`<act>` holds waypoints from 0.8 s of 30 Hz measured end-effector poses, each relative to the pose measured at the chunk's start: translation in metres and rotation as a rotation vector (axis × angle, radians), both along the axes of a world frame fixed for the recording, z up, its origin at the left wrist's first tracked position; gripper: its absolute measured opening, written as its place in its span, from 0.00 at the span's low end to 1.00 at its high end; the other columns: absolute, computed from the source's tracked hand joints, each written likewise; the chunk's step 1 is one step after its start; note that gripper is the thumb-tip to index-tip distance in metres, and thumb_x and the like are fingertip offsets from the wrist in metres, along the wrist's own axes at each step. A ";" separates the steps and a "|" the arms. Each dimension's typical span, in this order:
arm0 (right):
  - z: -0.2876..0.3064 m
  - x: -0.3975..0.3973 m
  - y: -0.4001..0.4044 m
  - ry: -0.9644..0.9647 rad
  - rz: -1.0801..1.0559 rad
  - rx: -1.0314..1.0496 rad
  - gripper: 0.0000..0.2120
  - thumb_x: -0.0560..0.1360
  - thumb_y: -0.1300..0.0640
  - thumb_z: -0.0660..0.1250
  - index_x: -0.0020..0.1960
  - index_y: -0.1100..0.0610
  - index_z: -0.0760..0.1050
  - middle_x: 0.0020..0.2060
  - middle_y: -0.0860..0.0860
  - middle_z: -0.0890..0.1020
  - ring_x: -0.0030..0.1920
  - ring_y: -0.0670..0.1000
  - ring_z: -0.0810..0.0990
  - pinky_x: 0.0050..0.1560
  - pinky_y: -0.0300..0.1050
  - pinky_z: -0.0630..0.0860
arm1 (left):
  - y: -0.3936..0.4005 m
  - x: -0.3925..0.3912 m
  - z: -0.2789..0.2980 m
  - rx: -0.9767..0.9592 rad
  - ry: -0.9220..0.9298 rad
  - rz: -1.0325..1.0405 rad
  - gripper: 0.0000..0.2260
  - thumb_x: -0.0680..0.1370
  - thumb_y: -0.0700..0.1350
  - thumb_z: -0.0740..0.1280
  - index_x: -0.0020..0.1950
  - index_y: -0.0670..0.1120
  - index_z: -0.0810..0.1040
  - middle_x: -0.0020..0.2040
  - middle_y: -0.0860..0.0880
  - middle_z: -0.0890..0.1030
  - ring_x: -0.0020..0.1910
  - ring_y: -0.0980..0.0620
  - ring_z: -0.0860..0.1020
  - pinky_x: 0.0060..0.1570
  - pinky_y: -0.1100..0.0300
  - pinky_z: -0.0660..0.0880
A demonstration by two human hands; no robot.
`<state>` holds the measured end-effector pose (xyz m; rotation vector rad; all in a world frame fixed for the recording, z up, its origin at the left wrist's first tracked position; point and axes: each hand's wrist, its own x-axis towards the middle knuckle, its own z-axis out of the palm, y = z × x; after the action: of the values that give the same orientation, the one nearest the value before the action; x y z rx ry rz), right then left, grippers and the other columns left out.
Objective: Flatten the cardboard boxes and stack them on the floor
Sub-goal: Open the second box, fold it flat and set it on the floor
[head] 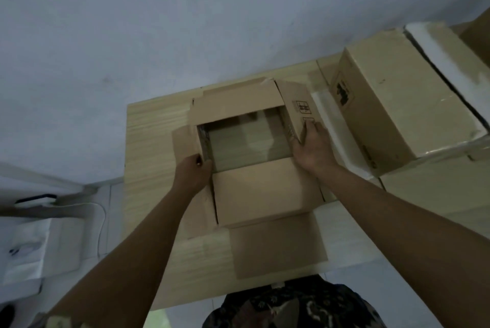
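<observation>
An open brown cardboard box (261, 192) stands on the pale wooden table (151, 142), both ends open so the tabletop shows through it. Its flaps spread outward on all sides. My left hand (195, 171) grips the box's left wall at the near corner, fingers curled over the edge. My right hand (311, 146) presses flat on the outside of the right wall, beside a printed label. A second, closed cardboard box (397, 99) lies on the table to the right.
More cardboard and white packing material (440, 44) pile up at the far right. A white wall (185, 23) runs behind the table. On the floor to the left lie a white bag (26, 253) and a cable (102, 221).
</observation>
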<state>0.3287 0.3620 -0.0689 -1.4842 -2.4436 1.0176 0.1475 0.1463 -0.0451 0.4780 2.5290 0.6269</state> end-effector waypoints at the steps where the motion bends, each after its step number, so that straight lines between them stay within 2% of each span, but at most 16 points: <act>1: 0.007 0.002 -0.002 0.008 0.037 0.136 0.28 0.78 0.50 0.64 0.73 0.61 0.64 0.70 0.60 0.69 0.71 0.63 0.65 0.72 0.58 0.63 | 0.001 -0.002 0.004 -0.050 0.088 -0.024 0.15 0.79 0.52 0.64 0.53 0.40 0.78 0.50 0.41 0.81 0.52 0.39 0.79 0.46 0.53 0.73; 3: 0.022 0.004 -0.011 0.075 0.135 0.376 0.22 0.78 0.51 0.65 0.68 0.60 0.70 0.67 0.59 0.72 0.70 0.62 0.68 0.70 0.59 0.65 | 0.004 -0.005 0.009 -0.073 0.263 -0.064 0.23 0.77 0.57 0.66 0.65 0.43 0.72 0.62 0.41 0.78 0.59 0.38 0.76 0.52 0.49 0.74; 5: 0.043 0.001 -0.025 0.103 0.247 0.439 0.20 0.80 0.50 0.63 0.68 0.58 0.72 0.66 0.58 0.76 0.69 0.60 0.70 0.71 0.56 0.63 | 0.008 -0.011 0.011 -0.018 0.434 -0.158 0.31 0.75 0.57 0.69 0.73 0.43 0.64 0.71 0.39 0.70 0.68 0.38 0.70 0.60 0.44 0.73; 7: 0.066 -0.005 -0.036 -0.006 0.378 0.296 0.19 0.82 0.47 0.60 0.68 0.55 0.74 0.60 0.57 0.80 0.62 0.59 0.77 0.64 0.53 0.70 | 0.013 -0.022 0.012 0.041 0.538 -0.253 0.35 0.74 0.56 0.71 0.75 0.42 0.62 0.74 0.38 0.65 0.73 0.38 0.64 0.68 0.42 0.67; 9: 0.084 -0.013 -0.048 -0.190 0.485 0.118 0.21 0.83 0.41 0.53 0.62 0.53 0.77 0.49 0.55 0.81 0.51 0.56 0.79 0.53 0.52 0.76 | 0.022 -0.037 0.016 0.077 0.626 -0.368 0.35 0.74 0.56 0.71 0.75 0.42 0.63 0.75 0.38 0.65 0.74 0.39 0.63 0.69 0.41 0.66; 11: 0.094 -0.020 -0.059 -0.282 0.539 0.040 0.26 0.83 0.37 0.49 0.48 0.53 0.78 0.41 0.52 0.77 0.46 0.54 0.77 0.48 0.50 0.73 | 0.030 -0.051 0.019 0.110 0.674 -0.411 0.36 0.74 0.57 0.71 0.76 0.42 0.62 0.75 0.38 0.64 0.74 0.39 0.63 0.69 0.42 0.66; 13: 0.104 -0.025 -0.066 -0.307 0.485 0.009 0.26 0.83 0.38 0.48 0.38 0.52 0.71 0.37 0.51 0.73 0.44 0.55 0.76 0.48 0.50 0.72 | 0.036 -0.061 0.025 0.158 0.688 -0.425 0.37 0.73 0.57 0.71 0.76 0.43 0.62 0.77 0.38 0.62 0.75 0.39 0.62 0.69 0.43 0.65; 15: 0.119 -0.026 -0.068 -0.344 0.430 -0.014 0.25 0.83 0.38 0.49 0.43 0.55 0.74 0.40 0.52 0.75 0.47 0.55 0.77 0.48 0.50 0.71 | 0.044 -0.068 0.033 0.191 0.728 -0.437 0.39 0.73 0.57 0.72 0.78 0.44 0.60 0.78 0.38 0.58 0.77 0.40 0.59 0.70 0.43 0.64; 17: 0.134 -0.023 -0.067 -0.416 0.427 -0.093 0.24 0.82 0.38 0.53 0.53 0.57 0.76 0.50 0.54 0.78 0.52 0.55 0.77 0.49 0.49 0.71 | 0.054 -0.076 0.038 0.203 0.775 -0.461 0.41 0.74 0.58 0.71 0.80 0.45 0.55 0.80 0.38 0.52 0.78 0.41 0.55 0.71 0.42 0.63; 19: 0.145 -0.017 -0.071 -0.534 0.474 -0.212 0.25 0.81 0.36 0.57 0.58 0.56 0.78 0.59 0.56 0.77 0.55 0.55 0.76 0.51 0.47 0.70 | 0.066 -0.083 0.041 0.172 0.816 -0.507 0.43 0.75 0.59 0.69 0.81 0.46 0.50 0.80 0.39 0.46 0.79 0.40 0.49 0.73 0.40 0.58; 22: 0.144 -0.004 -0.087 -0.681 0.530 -0.382 0.31 0.78 0.33 0.59 0.67 0.56 0.77 0.68 0.54 0.75 0.65 0.55 0.74 0.61 0.50 0.71 | 0.088 -0.094 0.044 0.119 0.821 -0.523 0.47 0.74 0.58 0.70 0.81 0.44 0.44 0.80 0.39 0.43 0.79 0.38 0.44 0.74 0.36 0.50; 24: 0.138 0.005 -0.099 -0.700 0.564 -0.470 0.32 0.77 0.32 0.59 0.69 0.55 0.75 0.69 0.53 0.75 0.68 0.55 0.73 0.67 0.52 0.70 | 0.103 -0.100 0.044 0.073 0.834 -0.507 0.49 0.73 0.58 0.71 0.80 0.42 0.42 0.80 0.39 0.42 0.79 0.38 0.42 0.73 0.34 0.45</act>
<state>0.3334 0.2626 0.0695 -1.4811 -3.4442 1.4375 0.0472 0.2490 -0.0010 1.6195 2.9149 0.3555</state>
